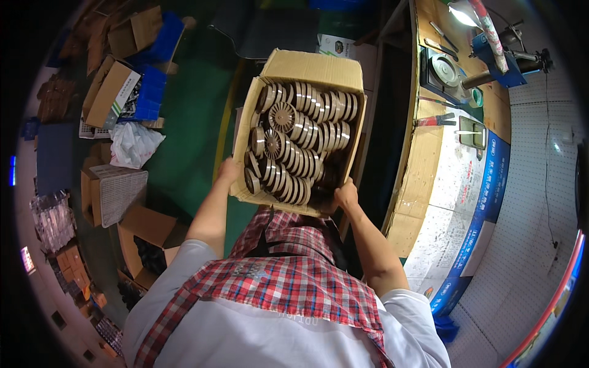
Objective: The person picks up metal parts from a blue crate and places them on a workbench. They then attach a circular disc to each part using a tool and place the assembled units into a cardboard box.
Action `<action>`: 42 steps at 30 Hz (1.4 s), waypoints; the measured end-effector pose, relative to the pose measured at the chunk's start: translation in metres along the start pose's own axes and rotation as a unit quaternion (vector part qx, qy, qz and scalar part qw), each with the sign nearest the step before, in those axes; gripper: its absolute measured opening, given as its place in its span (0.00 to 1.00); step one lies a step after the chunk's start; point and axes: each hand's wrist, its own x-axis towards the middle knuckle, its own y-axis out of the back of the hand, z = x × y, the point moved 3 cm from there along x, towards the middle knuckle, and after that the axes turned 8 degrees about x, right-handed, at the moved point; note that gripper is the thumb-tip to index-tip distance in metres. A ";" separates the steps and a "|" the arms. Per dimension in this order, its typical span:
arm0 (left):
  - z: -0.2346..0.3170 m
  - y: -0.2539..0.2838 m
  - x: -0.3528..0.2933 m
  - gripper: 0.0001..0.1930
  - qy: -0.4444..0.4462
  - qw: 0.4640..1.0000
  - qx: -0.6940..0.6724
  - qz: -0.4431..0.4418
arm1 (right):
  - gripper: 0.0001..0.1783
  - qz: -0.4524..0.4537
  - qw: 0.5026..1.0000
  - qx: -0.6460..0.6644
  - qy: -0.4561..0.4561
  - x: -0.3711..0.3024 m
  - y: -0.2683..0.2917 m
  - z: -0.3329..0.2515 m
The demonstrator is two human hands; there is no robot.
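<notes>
An open cardboard box [314,66] is held up in front of my body, its far flap folded outward. Rows of round, slotted brown-and-silver metal discs [307,130] fill most of it, many standing on edge. Two discs [282,116] lie with their radial slots facing up. The near right corner inside is dark. My left hand [227,171] is closed on the box's left side near the front corner, its fingers partly hidden. At the front right corner my right hand [346,195] grips the cardboard edge.
To the right, a long workbench [408,184] carries a round-plated device [443,70], red-handled tools [435,120], a small tray [471,132] and a lit lamp [464,13]. Cartons [110,92], blue bins [150,92], a white plastic bag [136,144] and a mesh basket [124,195] stand left. A dark chair-like surface [267,34] lies ahead.
</notes>
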 end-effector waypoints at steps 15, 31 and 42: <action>0.018 0.011 -0.036 0.30 -0.003 0.997 0.036 -0.073 | 0.28 0.110 0.992 -0.061 0.011 -0.003 0.013 -0.002; -0.240 0.028 -0.188 0.30 -0.017 0.999 -0.026 -0.037 | 0.39 0.319 0.899 -0.084 0.287 -0.054 -0.002 -0.119; -0.533 -0.034 -0.216 0.28 0.038 0.979 -0.107 -0.172 | 0.39 0.155 0.938 -0.125 0.283 -0.086 -0.209 -0.243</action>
